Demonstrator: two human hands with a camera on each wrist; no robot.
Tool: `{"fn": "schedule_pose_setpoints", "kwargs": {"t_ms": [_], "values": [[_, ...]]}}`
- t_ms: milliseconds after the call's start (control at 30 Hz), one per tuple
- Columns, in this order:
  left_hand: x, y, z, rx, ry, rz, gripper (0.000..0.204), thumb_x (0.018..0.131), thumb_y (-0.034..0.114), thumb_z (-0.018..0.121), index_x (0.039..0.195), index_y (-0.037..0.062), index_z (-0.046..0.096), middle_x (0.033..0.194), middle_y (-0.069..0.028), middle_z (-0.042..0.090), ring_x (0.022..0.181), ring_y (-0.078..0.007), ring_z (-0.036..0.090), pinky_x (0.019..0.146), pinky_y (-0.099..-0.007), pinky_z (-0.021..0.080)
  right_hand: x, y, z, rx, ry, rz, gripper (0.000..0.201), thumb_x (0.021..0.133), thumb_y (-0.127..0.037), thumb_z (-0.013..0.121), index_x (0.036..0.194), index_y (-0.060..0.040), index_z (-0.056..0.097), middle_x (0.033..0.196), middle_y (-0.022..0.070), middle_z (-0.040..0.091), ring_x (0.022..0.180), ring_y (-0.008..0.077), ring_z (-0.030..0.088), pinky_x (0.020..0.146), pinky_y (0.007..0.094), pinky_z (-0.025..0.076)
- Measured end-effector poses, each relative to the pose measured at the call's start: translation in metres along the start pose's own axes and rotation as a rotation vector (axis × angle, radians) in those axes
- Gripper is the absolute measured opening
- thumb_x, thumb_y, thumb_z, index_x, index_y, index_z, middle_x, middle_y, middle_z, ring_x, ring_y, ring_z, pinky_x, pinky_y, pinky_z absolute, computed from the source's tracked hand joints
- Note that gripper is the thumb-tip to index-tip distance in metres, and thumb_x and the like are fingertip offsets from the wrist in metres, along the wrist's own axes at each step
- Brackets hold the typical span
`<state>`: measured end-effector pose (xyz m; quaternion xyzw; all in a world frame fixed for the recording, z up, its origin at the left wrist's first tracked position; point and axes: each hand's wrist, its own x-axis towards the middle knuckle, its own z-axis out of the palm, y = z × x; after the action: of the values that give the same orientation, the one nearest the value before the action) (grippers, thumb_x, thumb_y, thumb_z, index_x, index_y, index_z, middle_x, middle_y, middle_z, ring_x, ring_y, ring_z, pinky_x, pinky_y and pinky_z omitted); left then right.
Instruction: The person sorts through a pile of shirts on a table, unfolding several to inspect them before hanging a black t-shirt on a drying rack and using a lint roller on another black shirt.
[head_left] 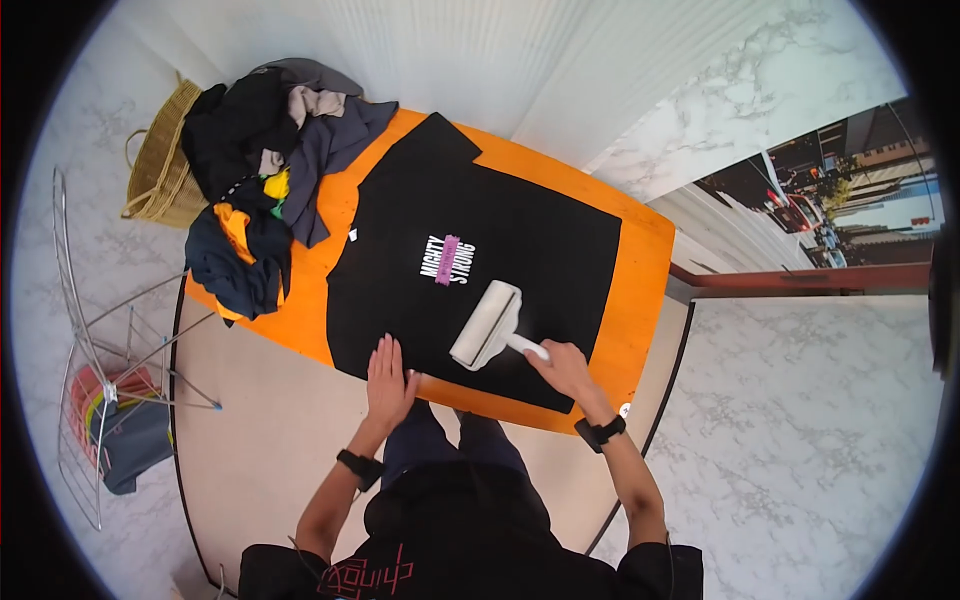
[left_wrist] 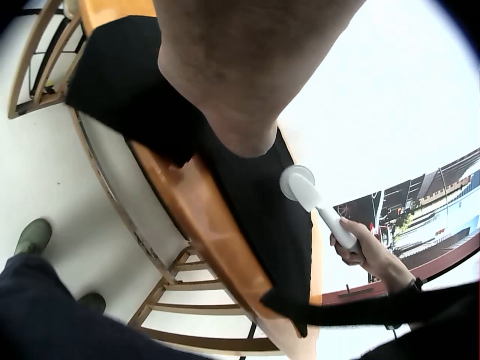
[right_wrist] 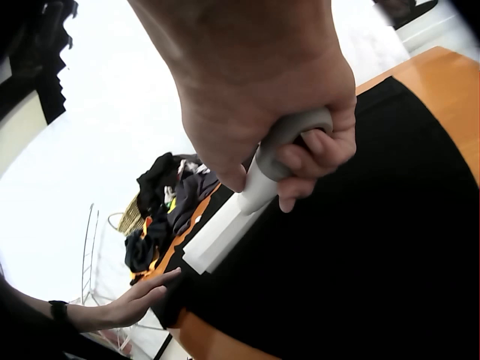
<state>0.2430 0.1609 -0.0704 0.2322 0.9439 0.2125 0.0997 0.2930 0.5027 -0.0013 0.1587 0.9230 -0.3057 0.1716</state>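
Observation:
A black T-shirt (head_left: pixel 520 230) with a "MIGHTY STRONG" print lies spread over an orange table (head_left: pixel 645 270). My right hand (head_left: pixel 564 369) grips the handle of a white lint roller (head_left: pixel 487 325), whose roll is over the lower part of the shirt, below the print. In the right wrist view the fingers curl round the grey end of the roller's handle (right_wrist: pixel 289 135). My left hand (head_left: pixel 391 384) rests with straight fingers on the shirt's near edge, left of the roller. The left wrist view shows the lint roller (left_wrist: pixel 300 187) from the side, in the right hand.
Heaped clothes (head_left: pixel 245 150) cover the table's left end, spilling from a wicker basket (head_left: pixel 160 165). A metal drying rack (head_left: pixel 110 390) with garments stands at the left. Walls close off the back and right; a city picture (head_left: pixel 825 200) hangs at right.

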Motion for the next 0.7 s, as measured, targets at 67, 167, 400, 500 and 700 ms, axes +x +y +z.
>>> {"fn": "schedule_pose_setpoints", "kwargs": {"t_ms": [67, 167, 400, 500, 700], "values": [[-0.027, 0.003, 0.0, -0.014, -0.023, -0.002, 0.073, 0.09, 0.029, 0.059, 0.146, -0.0066, 0.028, 0.153, -0.0253, 0.027, 0.143, -0.0386, 0.026, 0.118, -0.0477, 0.019, 0.01, -0.018, 0.01, -0.033, -0.062, -0.042, 0.044, 0.091, -0.042, 0.06, 0.09, 0.0015, 0.068, 0.073, 0.0228, 0.065, 0.074, 0.0402, 0.066, 0.068, 0.0451, 0.051], [-0.042, 0.005, 0.007, -0.038, -0.065, -0.021, 0.074, 0.089, 0.029, 0.061, 0.145, -0.0062, 0.03, 0.153, -0.0243, 0.028, 0.143, -0.0372, 0.027, 0.118, -0.0471, 0.019, 0.038, -0.05, 0.022, -0.079, -0.122, -0.153, 0.043, 0.093, -0.041, 0.056, 0.09, 0.0007, 0.068, 0.073, 0.0217, 0.066, 0.076, 0.0412, 0.065, 0.071, 0.0465, 0.051], [-0.046, 0.009, 0.016, -0.038, -0.014, -0.065, 0.075, 0.086, 0.032, 0.064, 0.145, -0.0033, 0.033, 0.152, -0.022, 0.032, 0.141, -0.0354, 0.03, 0.116, -0.0462, 0.023, 0.104, -0.133, 0.067, -0.176, -0.117, -0.355, 0.044, 0.093, -0.042, 0.056, 0.085, 0.0003, 0.067, 0.075, 0.0224, 0.066, 0.075, 0.0407, 0.065, 0.07, 0.0472, 0.051], [-0.049, 0.006, 0.015, -0.019, -0.014, -0.056, 0.074, 0.087, 0.034, 0.063, 0.144, -0.0028, 0.034, 0.152, -0.0205, 0.032, 0.142, -0.0338, 0.03, 0.117, -0.0454, 0.022, 0.122, -0.167, 0.087, -0.163, -0.105, -0.431, 0.046, 0.092, -0.043, 0.057, 0.08, 0.0009, 0.066, 0.074, 0.023, 0.066, 0.074, 0.0418, 0.066, 0.069, 0.0478, 0.053], [-0.054, -0.001, 0.013, -0.042, -0.001, -0.027, 0.072, 0.09, 0.037, 0.058, 0.145, -0.0013, 0.034, 0.153, -0.0187, 0.032, 0.142, -0.0319, 0.029, 0.117, -0.0446, 0.021, 0.144, -0.22, 0.12, -0.151, -0.052, -0.466, 0.047, 0.091, -0.044, 0.06, 0.083, 0.0016, 0.069, 0.076, 0.0233, 0.067, 0.076, 0.0407, 0.067, 0.07, 0.0468, 0.053]]}}
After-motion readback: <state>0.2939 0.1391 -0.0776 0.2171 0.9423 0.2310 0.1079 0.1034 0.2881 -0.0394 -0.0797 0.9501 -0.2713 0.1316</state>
